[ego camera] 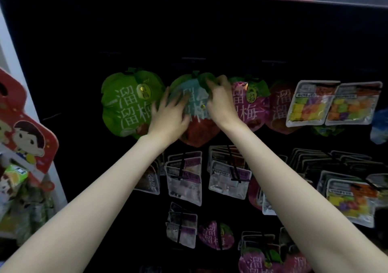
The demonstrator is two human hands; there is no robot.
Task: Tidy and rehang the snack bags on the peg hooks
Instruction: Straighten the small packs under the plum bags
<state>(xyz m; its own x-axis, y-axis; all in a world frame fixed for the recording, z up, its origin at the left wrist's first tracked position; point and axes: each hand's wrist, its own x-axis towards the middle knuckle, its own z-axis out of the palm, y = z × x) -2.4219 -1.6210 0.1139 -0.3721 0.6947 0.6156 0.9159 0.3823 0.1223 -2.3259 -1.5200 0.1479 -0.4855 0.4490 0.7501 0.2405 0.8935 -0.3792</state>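
Dark display panel (189, 31), dimly lit, hung with rows of snack bags. Person stands facing it, both bare arms raised to the top row.

Landmark: the red-and-teal plum-shaped bag (196, 130) in the top row, second from the left end. Both hands are on it.

Left hand (169, 115): fingers spread and straight, laid flat against the bag's left face, thumb toward the lower edge. Grip spread, nothing pinched.

Right hand (220, 102): fingers curled at the bag's upper right, pinching the green leaf-shaped top (202, 79). Whether the top is on a peg cannot be told; the hook there is lost in the dark.

Left of the landmark bag, just beside it: a green plum-shaped bag (128, 105) with large white characters, hanging, partly behind the left hand.

Right of the landmark bag: a pink plum-shaped bag (249, 102), then a dark red one (279, 107), overlapping edge to edge. Further right, two clear packs of coloured candy cubes (331, 105), side by side, tilted.

Below the landmark bag: clear-and-purple packs (184, 178) stacked on black peg hooks (180, 167), several deep.

Far left of the landmark bag, past a white upright: a red cartoon cardboard sign (25, 126).
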